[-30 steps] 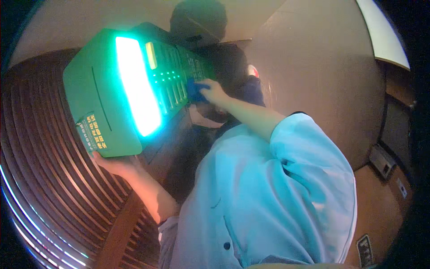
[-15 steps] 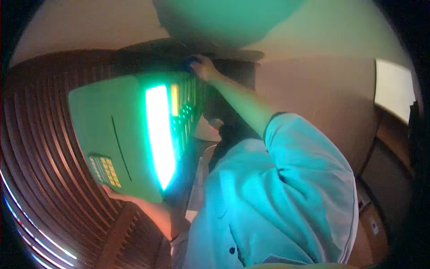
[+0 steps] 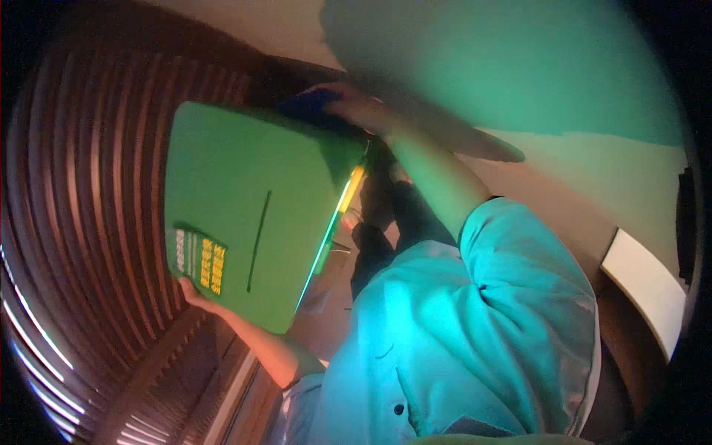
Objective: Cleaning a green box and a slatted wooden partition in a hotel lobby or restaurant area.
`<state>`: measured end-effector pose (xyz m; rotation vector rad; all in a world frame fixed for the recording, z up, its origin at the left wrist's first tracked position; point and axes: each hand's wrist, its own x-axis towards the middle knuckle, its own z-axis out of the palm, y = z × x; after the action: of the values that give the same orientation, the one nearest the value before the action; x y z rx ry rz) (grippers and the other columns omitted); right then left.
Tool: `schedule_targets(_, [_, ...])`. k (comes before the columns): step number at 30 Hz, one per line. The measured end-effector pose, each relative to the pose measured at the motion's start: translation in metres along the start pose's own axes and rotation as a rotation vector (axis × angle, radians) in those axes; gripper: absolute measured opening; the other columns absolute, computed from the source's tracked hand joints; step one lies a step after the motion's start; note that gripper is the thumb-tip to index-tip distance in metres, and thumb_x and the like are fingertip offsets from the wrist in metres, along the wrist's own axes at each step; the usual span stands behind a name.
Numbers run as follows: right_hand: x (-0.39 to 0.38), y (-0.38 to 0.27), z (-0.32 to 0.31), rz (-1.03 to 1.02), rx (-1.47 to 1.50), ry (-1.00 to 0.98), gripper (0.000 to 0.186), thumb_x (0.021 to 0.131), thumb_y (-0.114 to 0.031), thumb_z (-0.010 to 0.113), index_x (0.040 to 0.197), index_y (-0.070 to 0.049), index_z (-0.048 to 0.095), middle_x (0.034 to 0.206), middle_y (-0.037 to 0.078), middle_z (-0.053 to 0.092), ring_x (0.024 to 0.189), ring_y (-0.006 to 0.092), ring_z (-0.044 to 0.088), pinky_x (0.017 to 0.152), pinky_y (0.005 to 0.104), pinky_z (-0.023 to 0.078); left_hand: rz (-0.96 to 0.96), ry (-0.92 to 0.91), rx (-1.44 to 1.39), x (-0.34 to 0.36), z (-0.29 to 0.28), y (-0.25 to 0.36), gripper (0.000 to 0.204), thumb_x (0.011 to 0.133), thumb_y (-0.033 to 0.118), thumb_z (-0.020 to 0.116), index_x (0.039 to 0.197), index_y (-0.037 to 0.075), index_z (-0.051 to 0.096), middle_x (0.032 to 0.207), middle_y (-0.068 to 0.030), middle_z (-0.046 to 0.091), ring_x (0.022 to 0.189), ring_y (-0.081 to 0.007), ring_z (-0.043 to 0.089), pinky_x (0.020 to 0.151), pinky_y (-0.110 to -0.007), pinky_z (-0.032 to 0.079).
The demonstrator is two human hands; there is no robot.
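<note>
A large green box-like panel [image 3: 230,163] with rounded corners fills the space ahead and to the left. It has a dark slot down its face, a label with yellow and white print, and a narrow glowing strip along its right edge. My left hand [image 3: 194,294] grips its lower left edge; most of its fingers are hidden behind it. At the far top edge, my right hand [image 3: 363,107] is closed over a dark blue cloth [image 3: 308,107], which lies against or just beyond the panel's corner. Shadow blurs those fingers.
Dark wooden slats [image 3: 96,185] curve along the left side. A pale wall [image 3: 549,178] with green light and shadow stands at the right and far side. A white board [image 3: 645,289] is at the right. My feet [image 3: 352,219] show below the panel.
The green panel has turned and shifted right, so its bright lit side now shows only as a thin strip. My right hand with the blue cloth has moved slightly right.
</note>
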<state>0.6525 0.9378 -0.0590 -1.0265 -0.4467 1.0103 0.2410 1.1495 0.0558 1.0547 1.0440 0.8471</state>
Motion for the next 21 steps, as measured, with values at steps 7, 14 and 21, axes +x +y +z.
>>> schedule_targets(7, [0.040,-0.015,0.012,0.041,-0.338,0.069,0.032,0.086,-0.018,0.068,0.115,-0.005,0.069,0.093,0.005,0.072,0.082,0.0142,0.066,0.077,0.0315,0.054,0.005,-0.110,-0.168,-0.023,0.082,0.007,0.058,0.092,0.042,0.054,0.138,0.007,0.047,0.126,-0.0116,0.058,0.112,-0.0252,0.059,0.093,-0.039,0.050])
schedule_targets(14, [0.002,-0.107,0.087,-0.166,-0.310,0.131,0.030,0.087,-0.015,0.067,0.116,-0.005,0.070,0.096,0.006,0.072,0.086,0.0148,0.067,0.081,0.0321,0.055,0.185,-0.138,-0.025,-0.033,0.097,0.021,0.059,0.094,0.035,0.054,0.142,0.002,0.043,0.129,-0.0144,0.058,0.115,-0.0249,0.060,0.098,-0.037,0.049])
schedule_targets(21, [0.025,-0.066,0.022,-0.061,-0.479,0.067,0.032,0.088,-0.020,0.064,0.116,-0.004,0.070,0.099,0.004,0.073,0.087,0.0158,0.068,0.081,0.0342,0.056,0.203,-0.213,-0.058,-0.028,0.104,0.020,0.050,0.097,0.025,0.055,0.138,0.000,0.045,0.124,-0.0126,0.059,0.111,-0.0211,0.058,0.099,-0.034,0.045])
